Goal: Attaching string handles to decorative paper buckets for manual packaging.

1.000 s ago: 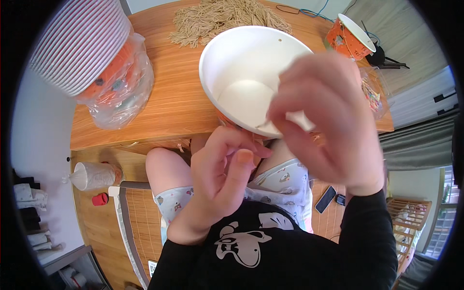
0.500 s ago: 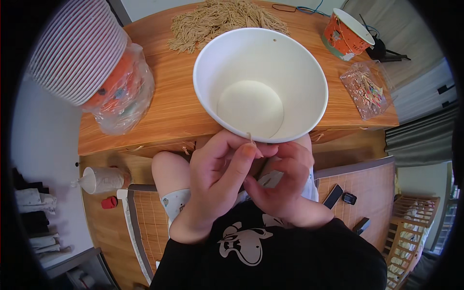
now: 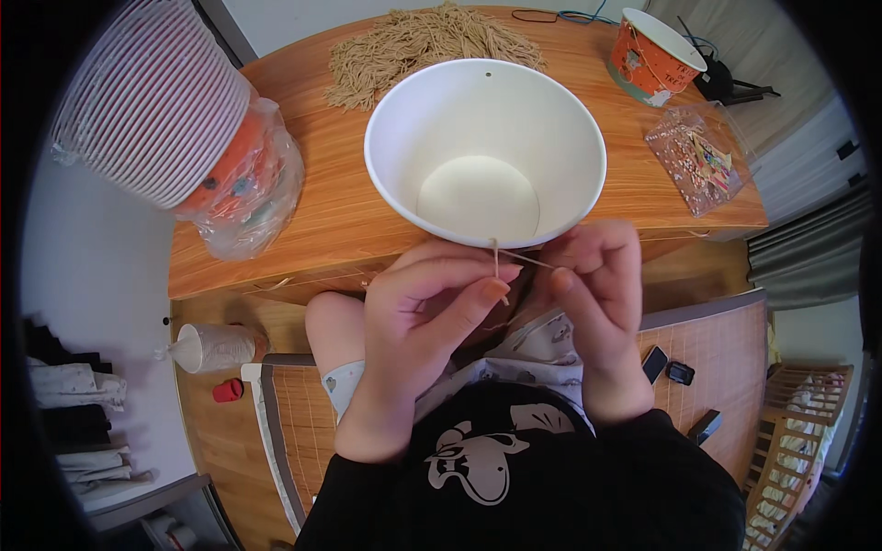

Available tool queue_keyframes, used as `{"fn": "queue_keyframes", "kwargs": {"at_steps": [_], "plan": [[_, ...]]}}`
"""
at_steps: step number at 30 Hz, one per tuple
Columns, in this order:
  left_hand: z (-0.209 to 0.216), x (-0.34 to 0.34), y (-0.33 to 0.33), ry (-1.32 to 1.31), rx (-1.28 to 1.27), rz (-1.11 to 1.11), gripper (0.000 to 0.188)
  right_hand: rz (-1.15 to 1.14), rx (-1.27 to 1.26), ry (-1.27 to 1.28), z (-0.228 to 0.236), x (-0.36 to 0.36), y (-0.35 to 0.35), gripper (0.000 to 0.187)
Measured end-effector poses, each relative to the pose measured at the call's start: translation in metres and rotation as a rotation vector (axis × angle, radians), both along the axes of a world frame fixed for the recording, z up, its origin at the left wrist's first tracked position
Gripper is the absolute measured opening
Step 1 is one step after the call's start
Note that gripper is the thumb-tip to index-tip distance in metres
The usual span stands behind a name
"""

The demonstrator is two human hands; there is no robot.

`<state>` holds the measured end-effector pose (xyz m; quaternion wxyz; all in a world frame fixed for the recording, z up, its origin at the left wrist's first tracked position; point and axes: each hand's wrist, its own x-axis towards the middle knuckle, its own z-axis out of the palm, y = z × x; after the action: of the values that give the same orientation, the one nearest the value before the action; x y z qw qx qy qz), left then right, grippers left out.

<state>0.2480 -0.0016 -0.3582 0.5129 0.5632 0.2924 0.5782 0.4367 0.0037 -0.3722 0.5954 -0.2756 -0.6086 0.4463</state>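
A white paper bucket (image 3: 400, 138) sits at the front edge of the wooden desk, its mouth tilted toward me. A thin tan string (image 3: 528, 260) runs over its near rim. My left hand (image 3: 423, 298) pinches the string's short end between thumb and index finger, just below the rim. My right hand (image 3: 602, 285), off to the right, is closed on the other part of the string and draws it taut sideways. A small hole shows in the bucket's far wall. How the string passes through the near wall is hidden.
A heap of tan strings (image 3: 423, 50) lies behind the bucket. Stacked buckets in plastic (image 3: 152, 101) stand at left. At right are an orange bucket (image 3: 648, 64) with a string handle and a clear plastic box (image 3: 700, 161) of small pieces. A bagged stack of cups (image 3: 216, 347) lies on the floor.
My right hand has moved right and up, away from the left, and a stretch of string now shows between them. The bucket has turned slightly, its far hole shifting left.
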Motion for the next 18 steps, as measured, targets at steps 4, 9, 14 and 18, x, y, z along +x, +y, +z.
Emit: {"fn": "queue_keyframes", "kwargs": {"at_steps": [4, 9, 14, 18], "plan": [[0.002, 0.003, -0.001, -0.042, -0.102, 0.021, 0.015, 0.017, 0.069, -0.042, 0.009, 0.004, -0.006, 0.02], [-0.007, 0.006, -0.002, -0.328, -0.352, -0.105, 0.019, -0.146, 0.357, -0.47, 0.011, -0.016, -0.021, 0.032], [-0.006, 0.01, -0.003, -0.414, -0.375, -0.129, 0.016, -0.306, 0.477, -0.599, -0.004, -0.032, -0.028, 0.039], [-0.007, 0.005, -0.001, -0.437, -0.377, -0.158, 0.013, -0.314, 0.464, -0.603, 0.003, -0.025, -0.02, 0.036]]}}
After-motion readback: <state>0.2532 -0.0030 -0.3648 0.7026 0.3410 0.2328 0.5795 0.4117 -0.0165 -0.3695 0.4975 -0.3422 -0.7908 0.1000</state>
